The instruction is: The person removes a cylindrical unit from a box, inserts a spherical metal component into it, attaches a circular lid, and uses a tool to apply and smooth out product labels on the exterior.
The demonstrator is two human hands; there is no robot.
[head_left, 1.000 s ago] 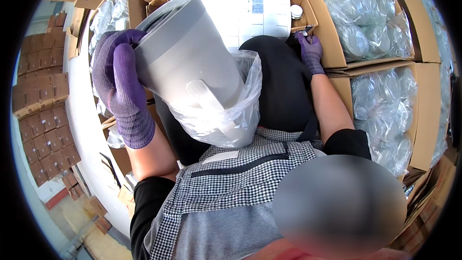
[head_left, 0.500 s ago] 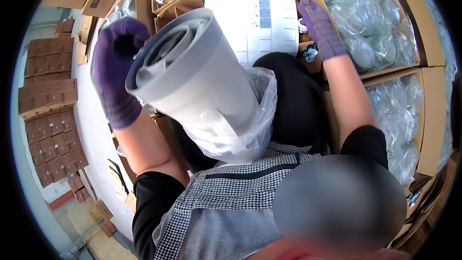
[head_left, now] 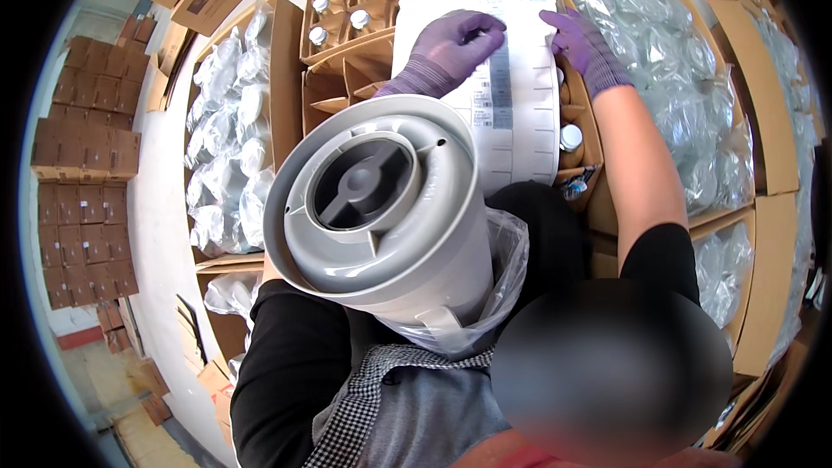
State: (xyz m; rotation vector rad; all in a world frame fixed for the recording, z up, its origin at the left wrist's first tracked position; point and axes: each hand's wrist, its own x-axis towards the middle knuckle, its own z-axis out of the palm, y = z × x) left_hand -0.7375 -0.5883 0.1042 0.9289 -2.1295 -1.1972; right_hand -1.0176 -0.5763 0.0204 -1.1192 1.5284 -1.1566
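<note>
A white sheet of labels [head_left: 529, 78] with printed strips covers part of a divided carton of bottles. Over it is my left hand [head_left: 451, 45] in a purple knit glove, thumb and fingertips pinched together at a printed strip; whatever is between them is too small to tell. My right hand [head_left: 591, 54], gloved alike, is at the sheet's right edge with its fingers apart. Below them, in front of my body, a grey plastic canister [head_left: 416, 251] with a dark knob in its round top leans toward me. Its lower part sits in a clear plastic bag [head_left: 511, 269]. The canister hides part of my left arm.
Silver-capped bottles [head_left: 360, 22] stand in the carton's cardboard cells [head_left: 347, 78]. Cartons of clear-wrapped items flank me at left [head_left: 230, 139] and right [head_left: 667, 121]. Stacked brown boxes [head_left: 87, 208] line the far left.
My left hand has moved right from beside the canister onto the label sheet. The canister's top now faces up more and sits lower in view. My right hand stays near the sheet's edge.
</note>
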